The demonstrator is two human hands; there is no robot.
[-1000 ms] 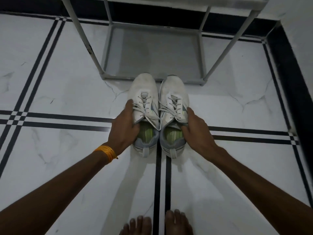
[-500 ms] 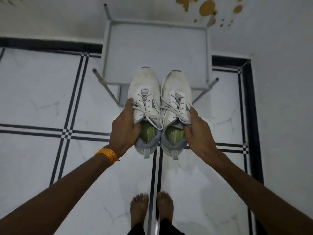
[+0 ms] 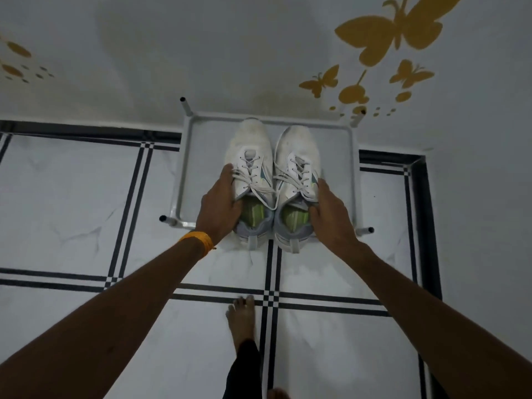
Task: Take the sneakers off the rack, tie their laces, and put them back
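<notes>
Sneakers (image 3: 275, 180), white pair side by side, toes toward the wall, over the top shelf of the rack (image 3: 353, 168); heels overhang its front rail. Laces look tied. Left hand (image 3: 220, 210) clamped on the left shoe's outer side, right hand (image 3: 331, 217) on the right shoe's. Step, as judged: putting back. Next: push both shoes forward, set flat, let go.
</notes>
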